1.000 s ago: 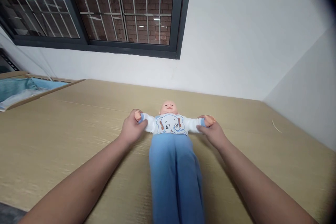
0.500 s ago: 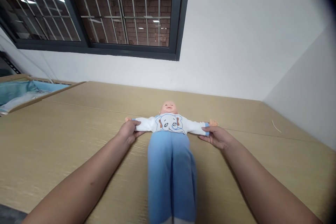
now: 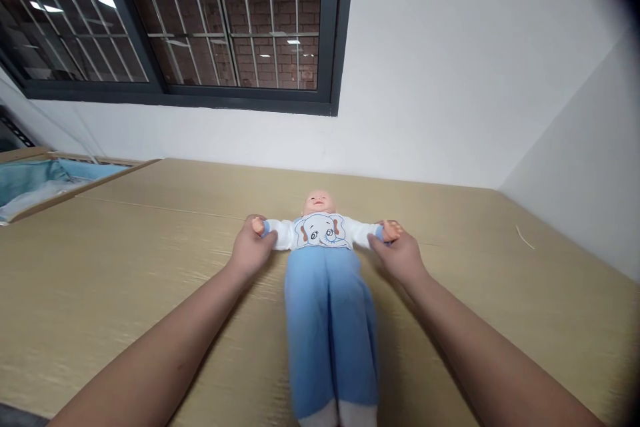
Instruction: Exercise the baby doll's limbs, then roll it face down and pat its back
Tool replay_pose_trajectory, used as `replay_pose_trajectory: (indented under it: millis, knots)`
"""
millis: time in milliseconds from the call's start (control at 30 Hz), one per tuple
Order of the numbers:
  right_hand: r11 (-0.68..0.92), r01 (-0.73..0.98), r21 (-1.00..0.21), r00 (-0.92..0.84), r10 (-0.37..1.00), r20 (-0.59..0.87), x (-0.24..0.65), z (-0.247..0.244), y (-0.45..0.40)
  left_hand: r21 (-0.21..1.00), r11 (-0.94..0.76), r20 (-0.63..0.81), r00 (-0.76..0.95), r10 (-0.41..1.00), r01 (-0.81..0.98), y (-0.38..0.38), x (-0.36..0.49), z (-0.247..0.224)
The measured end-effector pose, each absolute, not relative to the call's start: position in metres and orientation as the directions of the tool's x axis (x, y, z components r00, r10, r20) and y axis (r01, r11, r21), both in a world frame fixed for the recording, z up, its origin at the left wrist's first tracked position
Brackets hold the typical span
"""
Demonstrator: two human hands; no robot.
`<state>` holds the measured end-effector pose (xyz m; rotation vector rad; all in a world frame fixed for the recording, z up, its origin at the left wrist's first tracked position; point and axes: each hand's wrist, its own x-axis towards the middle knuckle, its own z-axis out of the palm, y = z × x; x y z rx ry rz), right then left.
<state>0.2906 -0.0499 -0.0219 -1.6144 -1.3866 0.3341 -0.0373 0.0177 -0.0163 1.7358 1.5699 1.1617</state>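
A baby doll with a smooth, pale pink head point(image 3: 319, 203) lies on its back in the middle of the surface, head toward the wall and legs toward the person, arms stretched out sideways. It wears a white long-sleeved top with blue cuffs and a blue-outlined elephant on the chest point(image 3: 323, 232), and light blue cloth trousers point(image 3: 325, 320) with pale lower ends. The person's left hand point(image 3: 253, 247) is curled round one blue cuff, thumb on the white sleeve, the doll's small hand poking out above; the right hand point(image 3: 400, 255) grips the opposite cuff likewise, thumb over the sleeve end. Both bare forearms flank the doll, well apart from its legs. Off to the right, well away from the right hand, lies a thin, curved, cream-coloured strip point(image 3: 525, 238). At the far left stands an open tan box-like container point(image 3: 80, 194) holding teal cloth point(image 3: 30, 181) and whitish, crumpled material, too blurred to name. Beneath everything spreads a broad, shiny, tan sheet-like surface point(image 3: 125, 267), slightly wrinkled at the left and crossed by a faint seam. It meets a plain white wall point(image 3: 430, 67), which turns a corner at the right. A dark grey framed sliding window point(image 3: 330, 47) fills the upper left, with silvery metal bars point(image 3: 270, 0) and reddish-brown brickwork behind the glass.
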Motion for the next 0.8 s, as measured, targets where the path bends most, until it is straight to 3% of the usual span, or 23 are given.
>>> replay_pose_trajectory:
  millis: [100,267,367,533,700,800]
  knots:
    - [-0.010,0.855,-0.519,0.208,0.923,0.325,0.276,-0.005,-0.057,0.510,-0.276,0.283,0.143,0.948,0.815,0.006,-0.027,-0.005]
    - [-0.088,0.982,-0.165,0.125,0.964,0.235,0.255,0.019,-0.065,0.166,-0.386,0.285,0.330,0.900,0.907,-0.011,-0.003,0.005]
    - [-0.092,0.994,-0.054,0.099,0.982,0.159,0.245,0.027,-0.073,0.064,-0.451,0.265,0.421,0.868,0.890,-0.019,0.004,0.007]
    - [-0.047,0.998,0.033,0.046,0.998,0.033,0.227,0.033,-0.087,-0.043,-0.534,0.152,0.534,0.832,0.845,-0.033,0.009,0.016]
    - [0.015,0.982,0.188,-0.008,0.999,-0.040,0.215,0.032,-0.094,-0.109,-0.574,0.075,0.583,0.809,0.811,-0.041,0.018,0.019]
    - [0.001,0.979,0.203,0.010,0.999,-0.050,0.213,0.028,-0.095,-0.117,-0.584,0.081,0.593,0.801,0.804,-0.042,0.021,0.017]
